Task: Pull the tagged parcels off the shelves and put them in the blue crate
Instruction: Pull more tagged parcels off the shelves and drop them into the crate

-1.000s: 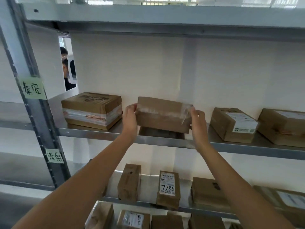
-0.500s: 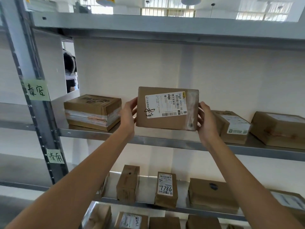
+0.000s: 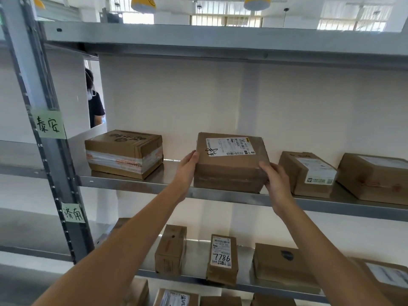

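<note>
Four cardboard parcels on the middle shelf (image 3: pixel 136 182) — taped box (image 3: pixel 124 153) at left, labelled parcel (image 3: pixel 229 164) in the centre, third box (image 3: pixel 308 173), fourth box (image 3: pixel 375 177) at right edge. Two hands on the labelled one: left hand (image 3: pixel 187 167), right hand (image 3: pixel 276 181). Lower shelf — at least five parcels, among them one marked 7786 (image 3: pixel 221 259). Bottom row cut off, count unclear. Two green sticky notes (image 3: pixel 49 124) on the upright. Two yellow lamps (image 3: pixel 143 4) overhead, a third partly visible at the left. One other person (image 3: pixel 95 102) behind.

Parcel sorting depot, grey steel shelving (image 3: pixel 220 195), taped cardboard parcels (image 3: pixel 123 153) with shipping labels, handwritten destination notes (image 3: pixel 49 124)
</note>
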